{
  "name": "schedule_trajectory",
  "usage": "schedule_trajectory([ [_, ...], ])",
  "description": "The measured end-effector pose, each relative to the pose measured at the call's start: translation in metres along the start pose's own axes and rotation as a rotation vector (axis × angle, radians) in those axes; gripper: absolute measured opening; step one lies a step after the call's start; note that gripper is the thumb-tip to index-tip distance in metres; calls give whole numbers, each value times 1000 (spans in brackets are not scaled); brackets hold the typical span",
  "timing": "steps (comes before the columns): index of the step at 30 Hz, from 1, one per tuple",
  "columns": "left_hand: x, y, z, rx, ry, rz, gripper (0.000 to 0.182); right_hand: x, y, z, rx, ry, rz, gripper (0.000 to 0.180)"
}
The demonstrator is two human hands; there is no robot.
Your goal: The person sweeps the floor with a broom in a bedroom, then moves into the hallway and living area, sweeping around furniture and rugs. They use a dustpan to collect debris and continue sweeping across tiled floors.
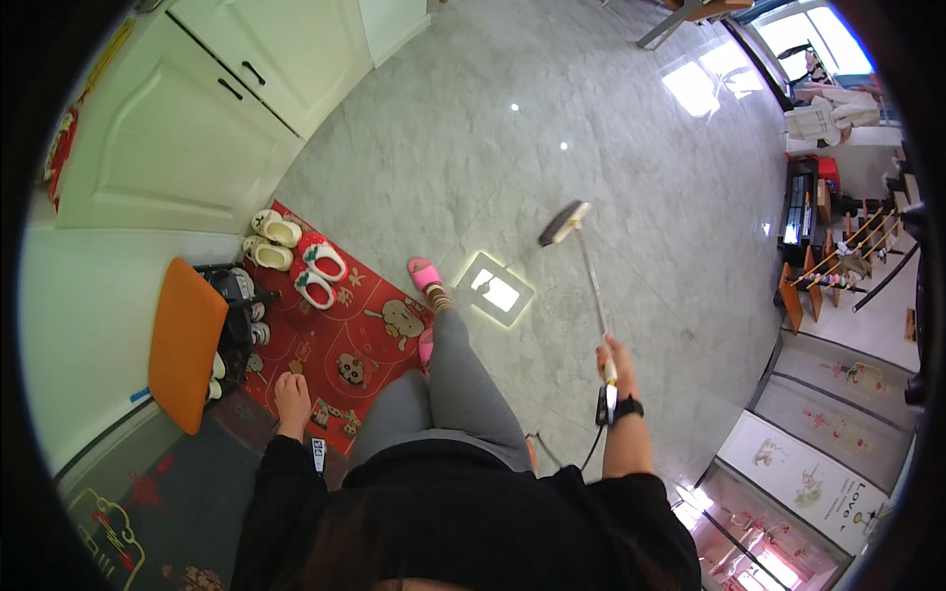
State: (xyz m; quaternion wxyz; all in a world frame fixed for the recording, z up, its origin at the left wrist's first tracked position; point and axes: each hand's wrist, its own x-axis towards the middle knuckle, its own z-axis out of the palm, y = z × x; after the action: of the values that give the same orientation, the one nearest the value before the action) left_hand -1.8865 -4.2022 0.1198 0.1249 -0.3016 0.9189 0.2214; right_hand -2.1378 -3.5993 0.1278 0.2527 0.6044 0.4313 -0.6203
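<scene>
My right hand (pixel 619 366) is closed around the handle of a broom, whose thin pole runs away from me across the grey floor. The broom head (pixel 565 223), with dark bristles and a light top, is tilted just beyond the ceiling light's reflection on the floor. A dark band is on my right wrist, and a small device with a black cable lies along it. Over the edge of the red cartoon mat (pixel 369 310) hangs my left hand (pixel 293 402), its fingers curled; whether something small is between them is unclear. My feet wear pink slippers (pixel 424 274).
White cabinet doors (pixel 199 125) stand at the upper left. Cream clogs (pixel 272 257) and red-and-white slippers (pixel 323 263) rest on the mat. Beside it is a shoe rack with an orange seat (pixel 185 343). Shelves and decorated glass panels (pixel 835 384) line the right side.
</scene>
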Motion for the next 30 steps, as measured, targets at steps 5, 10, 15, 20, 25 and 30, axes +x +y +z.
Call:
schedule_trajectory([
  [5,-63,-26,13,-11,-147,-90,30,-2,-6,-17,73,-106,-153,33],
  [10,-84,-36,22,-37,-152,-113,29,-83,71,-27,-351,-81,-176,46],
  [15,-74,-16,36,16,-120,37,29,-102,141,13,-502,-452,32,44],
  [20,-57,29,30,41,-103,134,29,-69,164,17,-601,-574,92,49],
  [25,-50,61,22,109,-105,148,30,-50,123,-85,-453,-385,25,46],
  [30,-56,104,34,181,-150,158,30,-44,50,-214,-253,-203,-54,48],
])
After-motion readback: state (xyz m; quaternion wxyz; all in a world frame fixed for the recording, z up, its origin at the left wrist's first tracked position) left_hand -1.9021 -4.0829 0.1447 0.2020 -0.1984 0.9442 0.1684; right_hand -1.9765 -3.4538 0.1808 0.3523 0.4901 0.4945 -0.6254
